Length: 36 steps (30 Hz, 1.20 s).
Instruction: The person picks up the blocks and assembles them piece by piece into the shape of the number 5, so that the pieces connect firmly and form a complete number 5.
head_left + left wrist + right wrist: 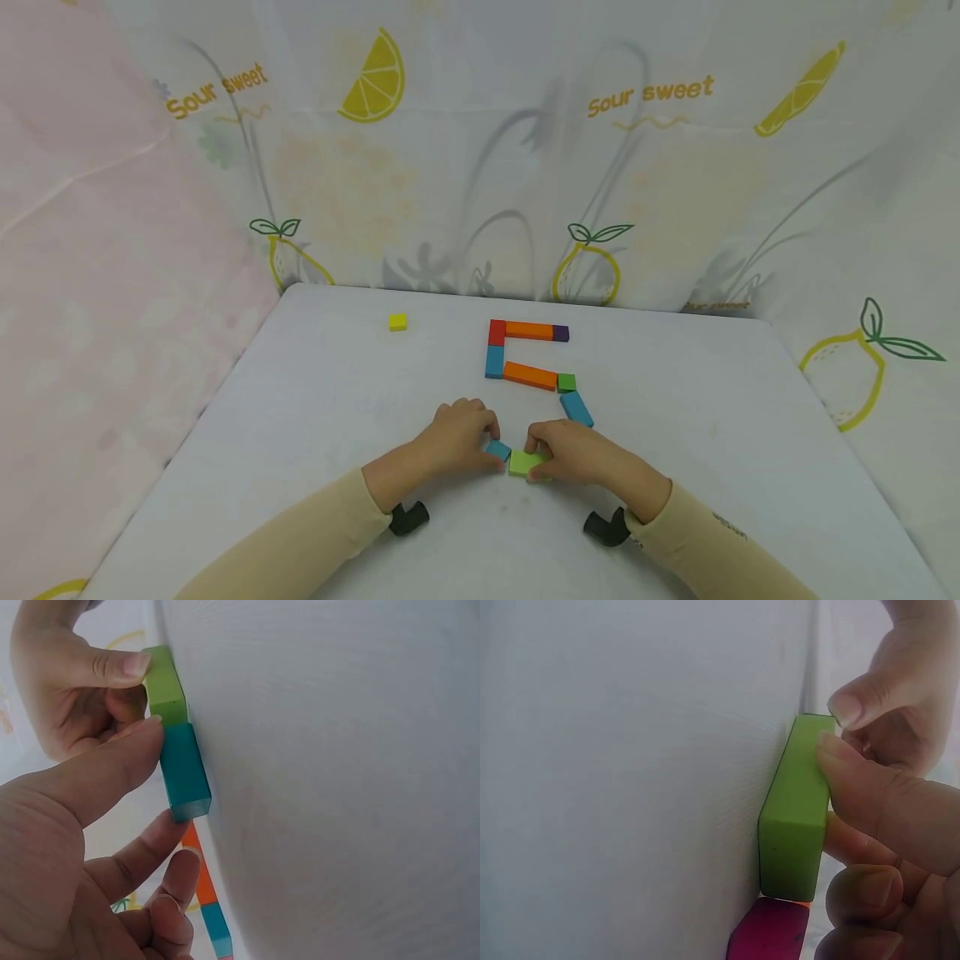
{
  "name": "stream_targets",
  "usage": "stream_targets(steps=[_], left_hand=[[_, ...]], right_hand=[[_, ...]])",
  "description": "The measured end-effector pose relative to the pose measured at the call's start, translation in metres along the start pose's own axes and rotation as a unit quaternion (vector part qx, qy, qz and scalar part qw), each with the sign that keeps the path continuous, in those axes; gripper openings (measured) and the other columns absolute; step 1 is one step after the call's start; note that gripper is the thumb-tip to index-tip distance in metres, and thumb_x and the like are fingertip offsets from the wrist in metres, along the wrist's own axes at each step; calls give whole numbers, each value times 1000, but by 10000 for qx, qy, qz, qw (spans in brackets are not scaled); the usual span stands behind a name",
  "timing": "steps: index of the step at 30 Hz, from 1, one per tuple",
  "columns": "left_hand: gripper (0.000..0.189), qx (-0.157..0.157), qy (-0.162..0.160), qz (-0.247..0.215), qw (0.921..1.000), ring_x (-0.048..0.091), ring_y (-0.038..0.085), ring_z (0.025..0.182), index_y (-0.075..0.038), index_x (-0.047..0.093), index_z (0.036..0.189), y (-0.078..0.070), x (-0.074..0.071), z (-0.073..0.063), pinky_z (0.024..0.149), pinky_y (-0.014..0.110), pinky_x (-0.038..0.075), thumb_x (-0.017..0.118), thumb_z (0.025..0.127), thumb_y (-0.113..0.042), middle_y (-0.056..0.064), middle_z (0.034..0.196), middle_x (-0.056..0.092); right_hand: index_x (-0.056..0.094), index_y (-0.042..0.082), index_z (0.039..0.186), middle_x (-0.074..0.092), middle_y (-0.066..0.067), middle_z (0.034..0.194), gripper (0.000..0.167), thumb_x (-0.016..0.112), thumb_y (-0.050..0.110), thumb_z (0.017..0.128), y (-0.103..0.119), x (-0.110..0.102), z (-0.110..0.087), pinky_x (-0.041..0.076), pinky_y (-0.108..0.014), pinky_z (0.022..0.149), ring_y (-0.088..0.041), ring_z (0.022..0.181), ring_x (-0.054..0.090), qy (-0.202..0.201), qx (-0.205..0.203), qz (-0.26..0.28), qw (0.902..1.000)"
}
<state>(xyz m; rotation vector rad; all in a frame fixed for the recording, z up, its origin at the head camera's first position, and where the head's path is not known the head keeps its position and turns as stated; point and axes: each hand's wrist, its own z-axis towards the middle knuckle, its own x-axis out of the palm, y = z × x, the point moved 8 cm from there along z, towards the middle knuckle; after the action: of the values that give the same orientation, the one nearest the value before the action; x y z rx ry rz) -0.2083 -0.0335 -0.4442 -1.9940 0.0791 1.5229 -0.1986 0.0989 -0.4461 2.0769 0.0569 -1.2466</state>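
In the head view, my left hand [453, 437] pinches a small blue block [498, 451] between thumb and index finger, low on the white table. Just to its right, my right hand [581, 454] grips a light green block [523, 463] by thumb and fingers. Seen from the left wrist, the blue block [184, 772] and the green block [163, 684] meet end to end, or nearly so. A magenta block [769, 934] lies close to the green block's [795, 787] near end in the right wrist view; my right hand hides it in the head view.
Beyond the hands, a bent line of blocks runs from a purple block [561, 333] through orange [528, 330], red [497, 332], blue [494, 362], orange [529, 376] and green [566, 382] to blue [577, 408]. A yellow block [398, 322] lies apart, far left.
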Motion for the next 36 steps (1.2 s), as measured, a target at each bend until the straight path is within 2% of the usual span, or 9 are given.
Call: stream_targets(steps=[9,15,24,31,36], left_hand=[[37,-25,-9,-34,10000,48,15,89,-19,70,100,-1,-4,-1,74,35,35,86,77,-43,-5,93,57],[35,-172,-187,-57,9997,49,17,94,-19,71,102,3,-16,-1,77,37,36,84,80,-42,-4,98,59],[32,-652,-711,152,9952,52,23,105,-19,72,106,27,-44,3,83,41,39,79,85,-43,2,111,63],[32,-850,-1248,467,9874,52,25,100,-15,71,109,47,-72,9,80,43,37,76,89,-40,5,112,62],[31,-932,-1555,562,9818,53,27,99,-13,71,109,67,-84,16,79,46,37,75,90,-37,7,109,62]], right_hand=[[68,13,97,53,4,73,23,84,22,83,1,-1,0,42,-30,64,-14,72,49,-53,-31,-161,9999],[68,14,96,53,4,74,23,84,23,83,2,-1,-1,43,-31,65,-15,74,50,-34,55,-180,9998],[68,15,97,53,4,75,23,84,23,82,2,-2,-1,43,-31,67,-15,76,50,-27,137,-214,9997],[68,15,97,53,4,75,23,84,23,83,1,-1,0,43,-31,68,-15,77,50,-2,161,-219,9996],[68,14,98,54,4,76,23,84,22,83,1,0,0,44,-32,68,-15,77,50,25,126,-139,9998]])
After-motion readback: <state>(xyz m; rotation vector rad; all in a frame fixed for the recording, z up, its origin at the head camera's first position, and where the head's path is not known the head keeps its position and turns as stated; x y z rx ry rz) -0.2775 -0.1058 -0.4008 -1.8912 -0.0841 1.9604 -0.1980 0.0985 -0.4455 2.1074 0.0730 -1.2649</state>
